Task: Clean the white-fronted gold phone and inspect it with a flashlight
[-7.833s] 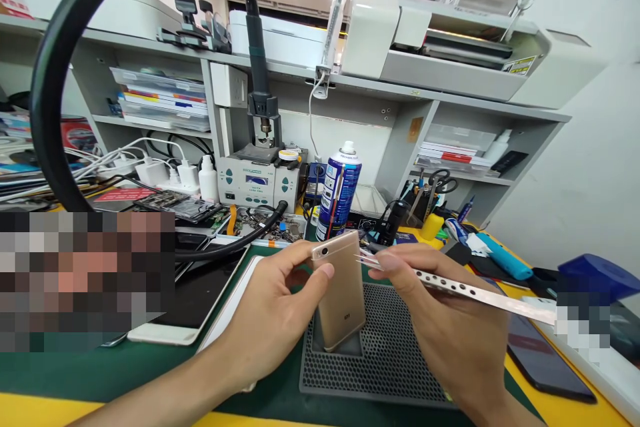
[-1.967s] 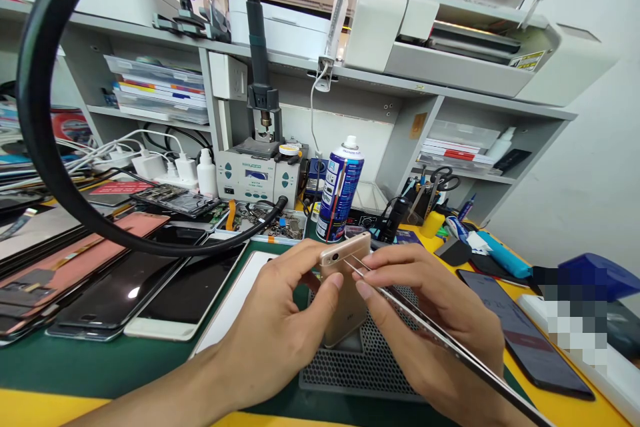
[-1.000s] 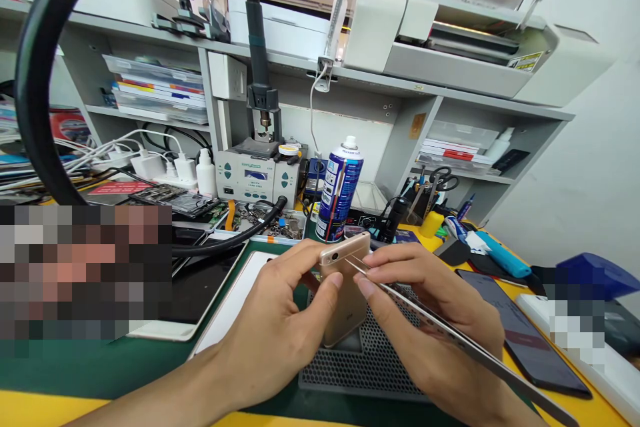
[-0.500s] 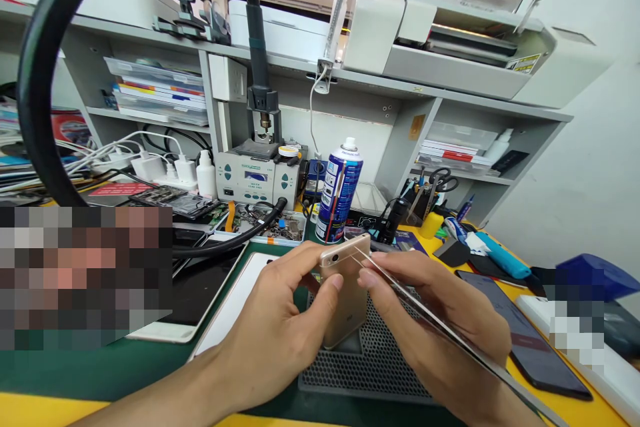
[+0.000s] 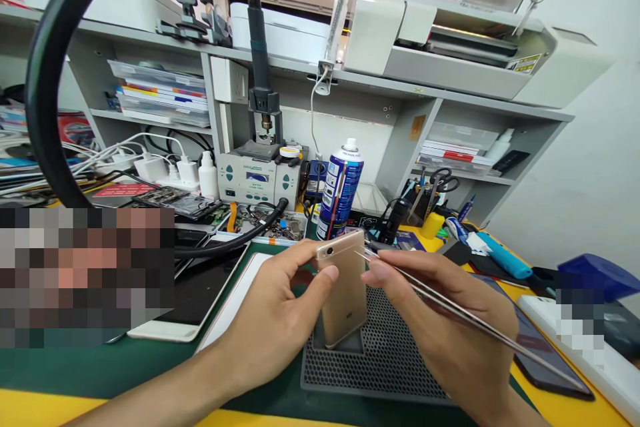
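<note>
The left hand (image 5: 283,317) is clamped on the gold smartphone (image 5: 345,293), thumb against its back near the upper left edge and fingers curled behind it; the phone stands nearly upright, slightly tilted, back towards the head camera, its lower end at the recess of the grey perforated mat (image 5: 395,353); the rear camera lens (image 5: 330,251) sits at the upper left of the back, the small logo (image 5: 349,315) near the bottom; the right hand (image 5: 445,327) is closed in a pinch on the metal tweezers (image 5: 465,315), whose long shanks run back past the hand towards the lower right; their tips are at the top right of the phone's back, though I cannot tell whether they touch it or stop just short, nor whether they are apart or together.

Just behind the phone stands the blue spray can (image 5: 341,193); farther back are the rework station (image 5: 257,180) and, before it, the tray of small parts (image 5: 290,239); beside the left hand lies a white flat panel (image 5: 236,297), partly hidden by it, and next to that a white-framed smartphone (image 5: 207,297), dark screen up; right of the right hand lies a dark smartphone (image 5: 533,335), crossed in view by the tweezers; a pixelated patch hides the left edge.
</note>
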{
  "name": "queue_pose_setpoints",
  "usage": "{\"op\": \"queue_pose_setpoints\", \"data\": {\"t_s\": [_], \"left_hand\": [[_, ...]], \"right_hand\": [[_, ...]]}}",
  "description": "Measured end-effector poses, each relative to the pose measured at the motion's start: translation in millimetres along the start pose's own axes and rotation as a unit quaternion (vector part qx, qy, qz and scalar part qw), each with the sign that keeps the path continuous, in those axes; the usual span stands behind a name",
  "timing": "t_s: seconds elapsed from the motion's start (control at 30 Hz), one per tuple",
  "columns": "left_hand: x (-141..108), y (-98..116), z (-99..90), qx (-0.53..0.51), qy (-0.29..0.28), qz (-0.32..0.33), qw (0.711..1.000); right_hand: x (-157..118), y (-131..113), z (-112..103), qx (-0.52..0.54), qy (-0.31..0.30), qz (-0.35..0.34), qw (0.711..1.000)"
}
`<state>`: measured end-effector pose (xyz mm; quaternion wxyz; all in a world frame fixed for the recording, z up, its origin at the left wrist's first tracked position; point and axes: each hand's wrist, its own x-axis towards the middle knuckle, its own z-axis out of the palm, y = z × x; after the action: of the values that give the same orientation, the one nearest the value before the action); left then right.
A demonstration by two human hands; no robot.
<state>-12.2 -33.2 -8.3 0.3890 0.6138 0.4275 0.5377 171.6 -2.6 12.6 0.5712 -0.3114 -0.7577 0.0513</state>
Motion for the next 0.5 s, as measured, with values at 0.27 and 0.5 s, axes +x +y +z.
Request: {"op": "queue_pose_setpoints", "data": {"t_s": [0.27, 0.5], "left_hand": [[-1.7, 0.9, 0.1, -0.072, -0.013, -0.035, 0.997], [-0.9, -2.0, 0.3, -0.05, -0.024, -0.009, 0.998]], "right_hand": [[3.3, -0.7, -3.5, 0.021, -0.047, -0.026, 0.998], [3.2, -4.6, -0.6, 0.01, -0.035, -0.085, 0.996]]}}
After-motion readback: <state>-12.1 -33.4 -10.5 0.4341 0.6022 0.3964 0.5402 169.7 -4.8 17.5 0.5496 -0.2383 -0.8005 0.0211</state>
